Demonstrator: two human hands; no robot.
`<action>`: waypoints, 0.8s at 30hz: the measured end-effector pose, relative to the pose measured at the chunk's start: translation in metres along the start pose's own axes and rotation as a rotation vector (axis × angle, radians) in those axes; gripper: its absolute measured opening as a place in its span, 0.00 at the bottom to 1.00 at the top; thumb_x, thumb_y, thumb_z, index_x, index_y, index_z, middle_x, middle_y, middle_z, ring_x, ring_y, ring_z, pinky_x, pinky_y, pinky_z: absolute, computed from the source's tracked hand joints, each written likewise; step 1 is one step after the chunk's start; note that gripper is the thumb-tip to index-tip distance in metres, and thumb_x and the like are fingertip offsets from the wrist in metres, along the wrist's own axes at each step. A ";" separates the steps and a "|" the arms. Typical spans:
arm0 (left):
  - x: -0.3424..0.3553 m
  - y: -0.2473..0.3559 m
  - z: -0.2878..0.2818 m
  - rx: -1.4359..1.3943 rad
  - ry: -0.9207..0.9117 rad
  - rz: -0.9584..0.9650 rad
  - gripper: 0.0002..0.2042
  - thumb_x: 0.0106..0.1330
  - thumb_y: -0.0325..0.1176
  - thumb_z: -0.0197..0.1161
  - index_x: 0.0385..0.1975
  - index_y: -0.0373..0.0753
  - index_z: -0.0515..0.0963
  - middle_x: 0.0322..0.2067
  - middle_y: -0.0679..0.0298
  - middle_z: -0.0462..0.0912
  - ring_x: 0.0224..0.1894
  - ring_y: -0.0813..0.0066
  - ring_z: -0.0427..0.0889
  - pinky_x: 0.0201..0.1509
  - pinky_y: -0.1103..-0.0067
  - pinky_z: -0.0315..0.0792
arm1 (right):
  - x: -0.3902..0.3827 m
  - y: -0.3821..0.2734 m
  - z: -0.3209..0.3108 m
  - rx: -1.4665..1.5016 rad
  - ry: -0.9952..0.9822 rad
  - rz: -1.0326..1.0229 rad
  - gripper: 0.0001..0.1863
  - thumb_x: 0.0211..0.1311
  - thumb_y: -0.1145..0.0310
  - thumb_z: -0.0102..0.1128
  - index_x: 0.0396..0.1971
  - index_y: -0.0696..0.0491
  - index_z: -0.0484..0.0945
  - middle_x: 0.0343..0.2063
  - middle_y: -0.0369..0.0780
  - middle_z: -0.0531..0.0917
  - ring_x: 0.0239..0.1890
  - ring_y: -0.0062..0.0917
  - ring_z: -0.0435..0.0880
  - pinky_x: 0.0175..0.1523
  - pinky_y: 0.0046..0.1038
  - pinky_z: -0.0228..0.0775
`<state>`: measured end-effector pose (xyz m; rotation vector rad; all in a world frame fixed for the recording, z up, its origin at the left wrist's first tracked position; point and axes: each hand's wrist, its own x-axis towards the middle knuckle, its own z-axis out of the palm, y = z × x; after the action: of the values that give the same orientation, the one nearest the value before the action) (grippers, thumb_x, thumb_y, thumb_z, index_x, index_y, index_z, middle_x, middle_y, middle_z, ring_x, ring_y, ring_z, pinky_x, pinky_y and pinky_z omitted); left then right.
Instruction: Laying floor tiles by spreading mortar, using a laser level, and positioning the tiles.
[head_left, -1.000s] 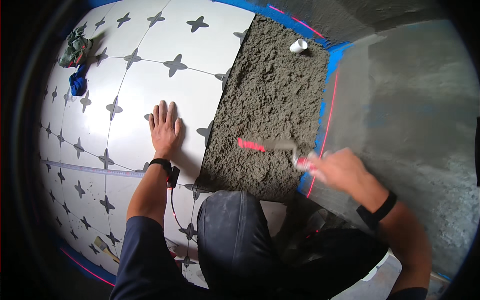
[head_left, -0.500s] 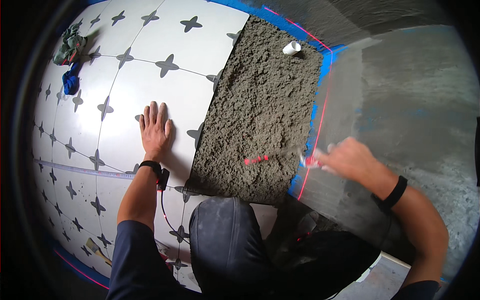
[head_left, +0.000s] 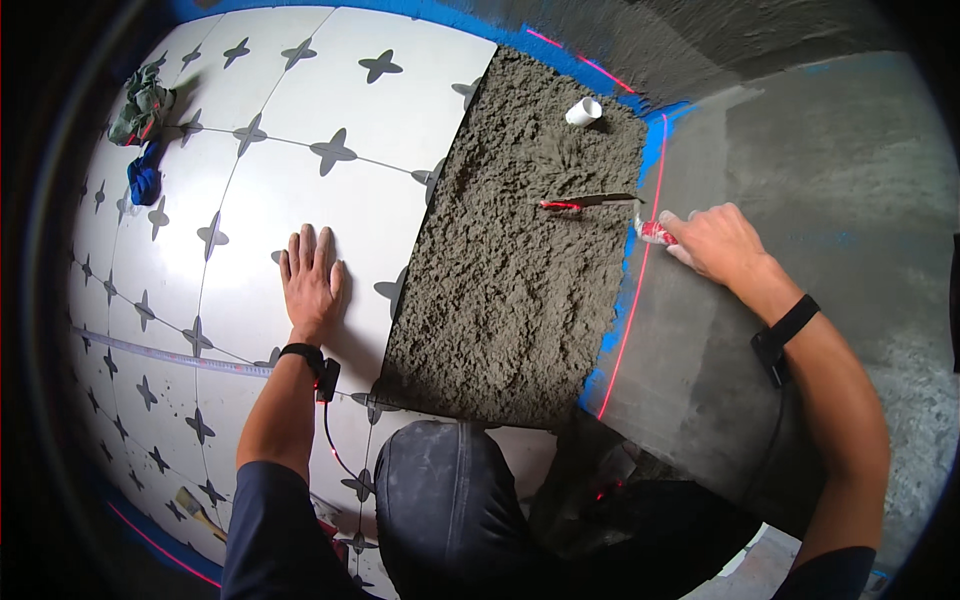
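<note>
My left hand (head_left: 314, 285) lies flat with fingers stretched out on a white floor tile (head_left: 350, 215) patterned with dark four-petal motifs. In my right hand (head_left: 722, 243) is a trowel (head_left: 600, 201), gripped by its red and white handle. Its thin blade is seen almost edge-on and reaches left over a bed of rough grey mortar (head_left: 500, 310). A red laser glint shows at the blade's left end. Whether the blade touches the mortar I cannot tell. A short white pipe (head_left: 583, 112) sticks up from the mortar at its far end.
A grey wall (head_left: 820, 200) with a blue-painted base bounds the mortar on the right, crossed by a red laser line. Gloves (head_left: 142, 105) and a blue cloth (head_left: 144, 175) lie far left. A tape measure's strip (head_left: 170, 354) and a brush (head_left: 200, 512) rest on the tiles.
My right hand has moved away from me with the trowel, toward the pipe. The mortar near the pipe looks more disturbed. My left hand stays on the tile.
</note>
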<state>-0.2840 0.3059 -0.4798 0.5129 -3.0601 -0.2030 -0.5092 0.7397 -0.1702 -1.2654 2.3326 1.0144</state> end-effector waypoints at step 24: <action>0.002 -0.001 -0.001 -0.017 -0.040 -0.017 0.29 0.70 0.46 0.46 0.72 0.50 0.57 0.74 0.59 0.50 0.76 0.57 0.45 0.78 0.60 0.38 | 0.089 -0.069 0.029 0.599 0.175 0.525 0.16 0.65 0.61 0.55 0.44 0.57 0.70 0.28 0.51 0.84 0.36 0.49 0.84 0.42 0.51 0.73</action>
<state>-0.2859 0.3036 -0.4792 0.5403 -3.0906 -0.2430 -0.5051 0.6809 -0.2704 -0.5401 2.8664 0.2602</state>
